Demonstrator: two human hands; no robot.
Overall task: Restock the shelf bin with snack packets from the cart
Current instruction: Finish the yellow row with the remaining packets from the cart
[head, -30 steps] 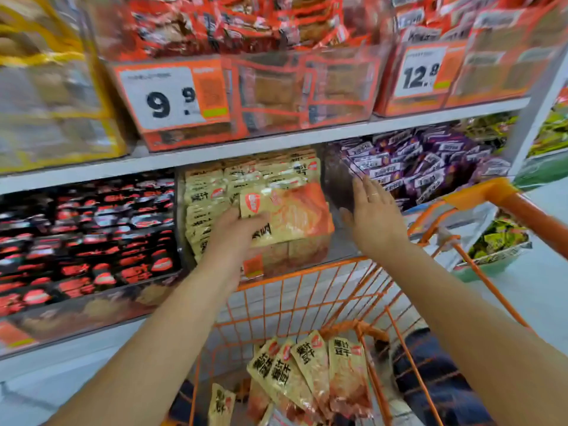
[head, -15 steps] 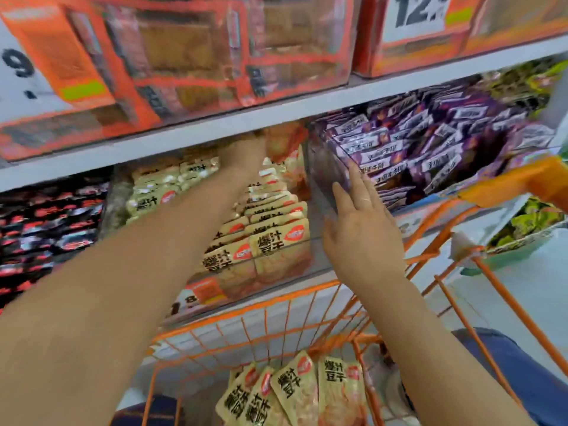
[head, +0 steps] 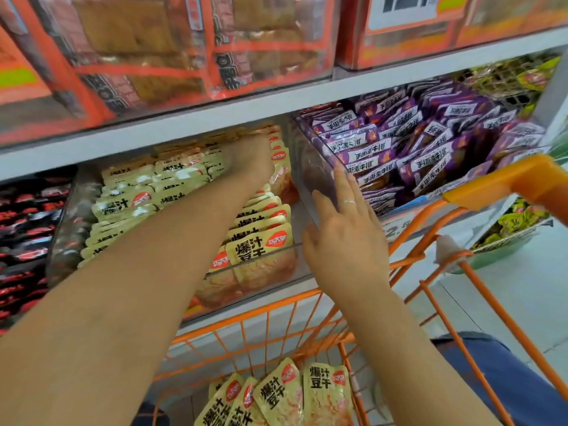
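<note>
Risk: left hand (head: 252, 158), deep at the bin (head: 285, 272) back w/ grip unclear, could knock stacked packets (head: 258, 244) over the low clear front, while right hand (head: 344, 241), fingers straight, steadies the divider; more packets (head: 325, 392) wait in cart (head: 307, 305) below the shelf (head: 215, 118), aisle floor (head: 522, 296) at right.

Left hand's (head: 250, 155) fingers hidden among packets (head: 184, 173).

glossy yellow foil packets (head: 261, 244); clear smooth plastic bin (head: 302, 167); orange painted wire cart (head: 430, 235); matt grey shelf (head: 184, 124)
</note>
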